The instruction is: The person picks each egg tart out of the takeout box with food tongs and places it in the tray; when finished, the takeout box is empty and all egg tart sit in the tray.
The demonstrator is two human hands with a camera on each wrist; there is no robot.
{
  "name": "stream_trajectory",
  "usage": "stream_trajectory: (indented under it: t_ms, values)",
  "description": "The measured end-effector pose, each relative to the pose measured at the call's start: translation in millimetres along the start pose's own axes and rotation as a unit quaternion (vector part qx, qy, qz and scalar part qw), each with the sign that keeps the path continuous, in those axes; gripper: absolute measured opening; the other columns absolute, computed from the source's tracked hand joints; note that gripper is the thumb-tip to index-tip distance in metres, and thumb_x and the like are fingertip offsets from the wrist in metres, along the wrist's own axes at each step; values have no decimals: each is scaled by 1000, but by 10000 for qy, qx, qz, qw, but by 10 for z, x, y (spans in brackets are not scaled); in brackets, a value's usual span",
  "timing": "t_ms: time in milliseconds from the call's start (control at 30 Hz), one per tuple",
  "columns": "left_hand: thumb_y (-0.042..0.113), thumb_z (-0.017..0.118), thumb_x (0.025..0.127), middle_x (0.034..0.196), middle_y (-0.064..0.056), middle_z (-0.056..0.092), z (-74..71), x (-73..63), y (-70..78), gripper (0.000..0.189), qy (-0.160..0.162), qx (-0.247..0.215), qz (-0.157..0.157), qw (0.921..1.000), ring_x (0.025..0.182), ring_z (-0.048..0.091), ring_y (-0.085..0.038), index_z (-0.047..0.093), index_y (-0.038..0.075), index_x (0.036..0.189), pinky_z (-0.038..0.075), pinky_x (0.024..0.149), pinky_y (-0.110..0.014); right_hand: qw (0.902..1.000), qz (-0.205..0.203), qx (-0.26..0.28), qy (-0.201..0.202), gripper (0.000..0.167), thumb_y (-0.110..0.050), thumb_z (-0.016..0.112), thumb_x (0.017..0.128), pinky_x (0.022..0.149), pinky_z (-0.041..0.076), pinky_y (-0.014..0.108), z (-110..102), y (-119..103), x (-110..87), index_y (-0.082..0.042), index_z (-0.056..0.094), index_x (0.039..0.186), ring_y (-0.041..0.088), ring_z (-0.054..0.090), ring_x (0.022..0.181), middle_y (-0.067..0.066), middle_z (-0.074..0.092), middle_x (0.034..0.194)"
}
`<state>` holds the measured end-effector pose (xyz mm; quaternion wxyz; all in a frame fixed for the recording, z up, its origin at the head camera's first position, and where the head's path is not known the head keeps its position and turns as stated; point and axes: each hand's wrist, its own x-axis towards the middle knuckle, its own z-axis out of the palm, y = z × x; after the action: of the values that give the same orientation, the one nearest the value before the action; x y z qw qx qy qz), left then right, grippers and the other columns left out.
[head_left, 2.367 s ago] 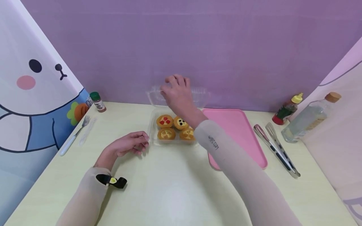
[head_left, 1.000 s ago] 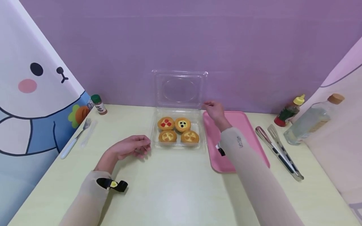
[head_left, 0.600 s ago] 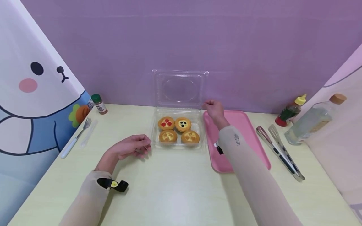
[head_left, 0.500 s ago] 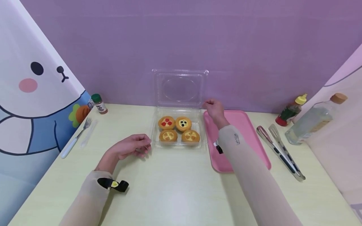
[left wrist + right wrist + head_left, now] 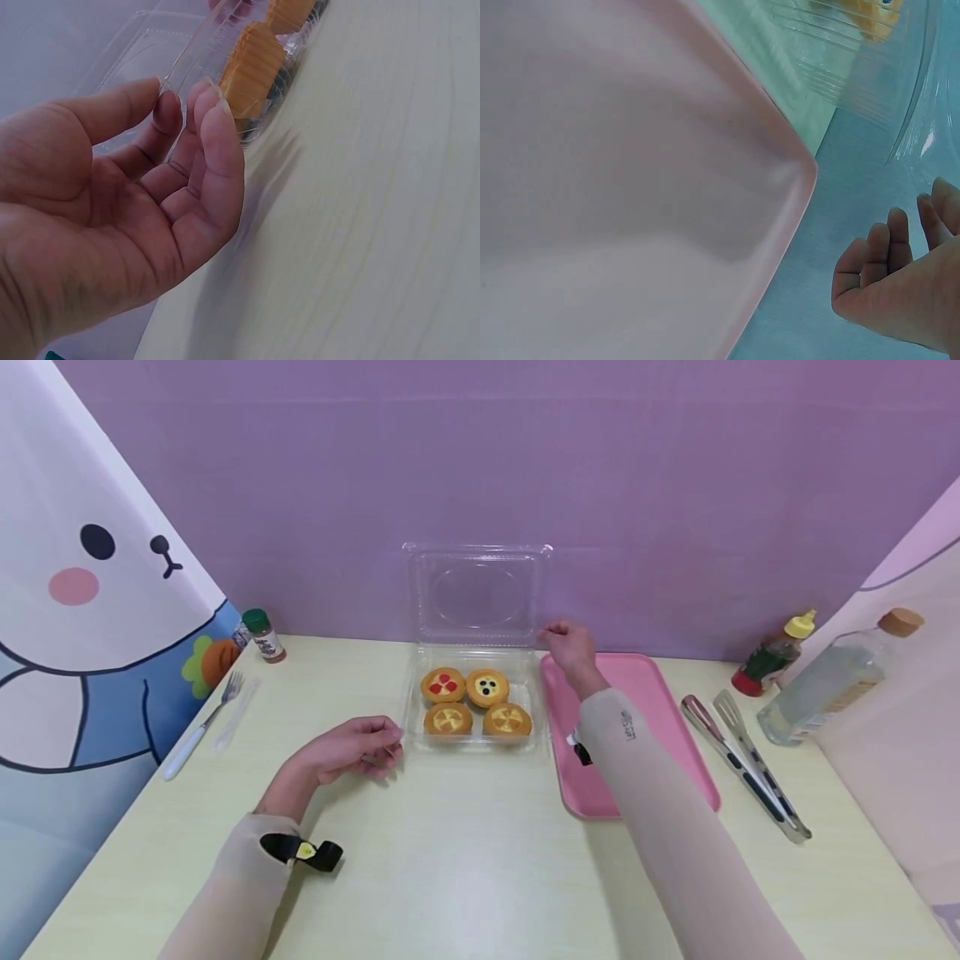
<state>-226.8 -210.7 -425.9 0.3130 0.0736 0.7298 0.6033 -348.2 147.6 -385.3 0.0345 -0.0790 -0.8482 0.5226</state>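
In the head view a clear plastic clamshell container (image 5: 536, 693) holds several small tarts (image 5: 444, 685), one topped with red pieces and one with dark dots. Its lid (image 5: 480, 597) stands upright against the purple backdrop. At the container's left rim my left hand (image 5: 348, 750) pinches the edge between thumb and index finger; the other fingers curl loosely in the left wrist view. My right hand (image 5: 572, 653) is at the back right corner near the hinge, thumb and index finger pinching the clear plastic edge. The pink tray (image 5: 637, 718) lies below the right forearm.
To the right lie metal tongs (image 5: 742, 768), with a yellow-capped sauce bottle (image 5: 772, 656) and a corked clear bottle (image 5: 828, 681) behind. A fork (image 5: 202, 727), a thin clear strip (image 5: 236, 714) and a green-capped spice jar (image 5: 264, 637) are at the left.
Since the earliest frame the lid has swung up to upright, and my right hand has moved from over it to the container's right back corner. The left hand stays at the left rim.
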Motion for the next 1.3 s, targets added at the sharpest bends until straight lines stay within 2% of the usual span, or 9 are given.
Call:
stream_trajectory:
  t_ms: [333, 600, 733, 833, 1067, 1200, 1300]
  values:
    - [29, 51, 106, 100, -5, 63, 12, -39, -1, 30, -28, -44, -63, 10000, 84, 63, -15, 53, 0, 114, 58, 75, -32, 10000, -42, 14, -25, 27, -20, 64, 97, 87, 53, 36, -6, -4, -60, -1, 68, 117, 28, 62, 106, 17, 67, 119]
    - [30, 51, 106, 99, -5, 64, -22, -58, -35, 36, -5, -73, -42, 10000, 84, 63, -15, 50, -4, 119, 59, 75, -32, 9997, 72, 34, -243, 34, -24, 63, 98, 91, 53, 38, -29, -87, -128, -4, 63, 125, 28, 60, 109, 16, 63, 122]
    - [31, 51, 106, 98, -5, 64, -23, -41, -44, 35, -13, -31, -17, 10000, 85, 63, -16, 50, -2, 117, 58, 75, -32, 9993, -75, -213, -298, 39, -29, 62, 99, 91, 52, 40, -137, -79, -180, -4, 61, 129, 30, 59, 110, 17, 62, 123]
    - [31, 52, 105, 100, -6, 63, -13, -7, -32, 35, 12, 11, 8, 10000, 86, 63, -17, 51, -2, 117, 58, 76, -33, 9972, -244, -636, -299, 41, -33, 59, 99, 91, 51, 42, -272, -44, -237, -4, 60, 128, 31, 58, 110, 17, 62, 124]
    - [31, 53, 105, 100, -6, 63, -14, 24, 6, 37, 166, 170, 70, 9997, 87, 63, -18, 51, -4, 118, 58, 76, -33, 9809, -1032, -1605, -368, 42, -35, 55, 100, 95, 49, 48, -608, 74, -487, -4, 60, 128, 33, 59, 113, 18, 64, 124]
    - [29, 53, 105, 98, -5, 64, -9, 23, 25, 37, 217, 272, 89, 9994, 86, 63, -18, 51, -5, 118, 57, 76, -32, 9658, -1525, -2067, -368, 41, -32, 57, 101, 93, 50, 51, -888, 228, -722, -2, 61, 128, 35, 62, 108, 20, 66, 120]
    - [29, 52, 105, 98, -4, 65, 1, 15, 24, 37, 232, 380, 100, 9990, 86, 63, -17, 51, -6, 118, 56, 77, -32, 9562, -1666, -2377, -377, 43, -30, 58, 101, 91, 50, 53, -1151, 393, -942, 1, 60, 131, 38, 62, 107, 24, 66, 119]
